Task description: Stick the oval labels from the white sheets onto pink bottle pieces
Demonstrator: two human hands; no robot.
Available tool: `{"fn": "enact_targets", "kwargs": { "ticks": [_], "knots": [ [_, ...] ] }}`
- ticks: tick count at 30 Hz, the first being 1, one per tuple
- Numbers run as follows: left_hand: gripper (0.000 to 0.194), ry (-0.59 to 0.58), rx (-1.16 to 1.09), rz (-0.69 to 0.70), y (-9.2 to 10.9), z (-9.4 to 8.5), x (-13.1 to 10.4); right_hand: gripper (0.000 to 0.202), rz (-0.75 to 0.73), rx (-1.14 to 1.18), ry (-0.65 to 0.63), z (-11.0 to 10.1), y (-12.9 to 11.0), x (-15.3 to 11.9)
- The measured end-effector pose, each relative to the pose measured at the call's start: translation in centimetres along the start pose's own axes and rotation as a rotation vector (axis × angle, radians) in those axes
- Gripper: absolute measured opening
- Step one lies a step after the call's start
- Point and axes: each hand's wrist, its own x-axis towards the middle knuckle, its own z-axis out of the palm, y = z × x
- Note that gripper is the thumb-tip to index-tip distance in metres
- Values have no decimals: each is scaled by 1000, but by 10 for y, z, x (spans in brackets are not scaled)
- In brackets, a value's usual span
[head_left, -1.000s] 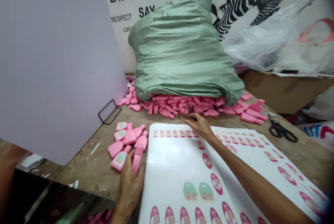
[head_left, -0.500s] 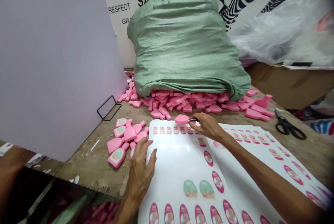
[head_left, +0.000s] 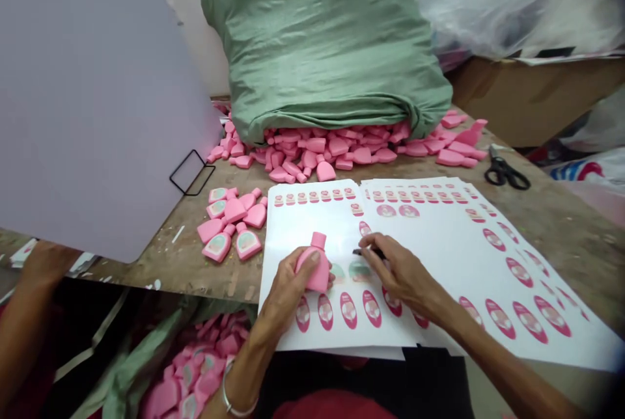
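Observation:
My left hand (head_left: 288, 289) is closed around a plain pink toy bottle (head_left: 318, 242), holding it upright over a white sheet of stickers (head_left: 297, 230). In the fingers of my right hand (head_left: 403, 276) is a small dark pointed tool (head_left: 364, 252); its exact kind is hard to make out. Its tip is above the sheet, close to a green sticker (head_left: 360, 270). Oval pink stickers (head_left: 348, 310) run along the lower part of the sheet. Left of it lies a group of pink bottles (head_left: 234, 211), some bearing green labels.
A green sack (head_left: 322, 48) rests on a heap of pink bottles (head_left: 336, 146). Black scissors (head_left: 505, 175) lie at the right, beyond more sticker sheets (head_left: 430, 243). A pale panel (head_left: 97, 94) stands at left, with another person's hand (head_left: 46, 266) below it. A sack of bottles (head_left: 195, 373) sits below the table edge.
My left hand has gone from resting by the sheet to holding a pink bottle. The right hand has come back from the heap with the tool. The view has tilted down.

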Motion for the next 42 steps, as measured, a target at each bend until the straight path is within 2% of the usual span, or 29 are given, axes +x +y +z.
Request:
{"fn": "enact_targets", "kwargs": {
  "ticks": [2, 6, 11, 15, 22, 28, 31, 34, 36, 39, 42],
  "knots": [
    [36, -14, -78, -49, -10, 8, -8, 16, -42, -128, 85, 12, 8, -15],
    [35, -11, 2, -48, -21, 27, -11, 13, -115, -242, 239, 20, 17, -28],
    [29, -34, 99, -11, -33, 38, -1, 12, -176, -341, 236, 17, 19, -30],
    [27, -23, 143, 14, -39, 37, 3, 13, -164, -287, 193, 15, 23, -30],
    [28, -47, 128, -9, -34, 38, 2, 13, -156, -225, 157, 17, 26, -25],
    [32, -66, 73, -26, -30, 38, 0, 13, -211, -225, 237, 17, 20, -27],
    [37, -62, 26, -30, -29, 37, 0, 14, -110, -52, 247, 6, 10, -30],
    [42, -49, -31, -45, -26, 36, -2, 22, 113, 204, 235, -10, -3, -31],
    [45, -50, -147, -50, -24, 37, -3, 27, 227, 312, 228, -17, -13, -31],
    [49, -30, -391, -71, -20, 38, -5, 30, 278, 372, 138, -18, -26, -29],
    [51, 32, -449, -99, -17, 39, -6, 32, 284, 415, 78, -12, -37, -27]
  ]
}}
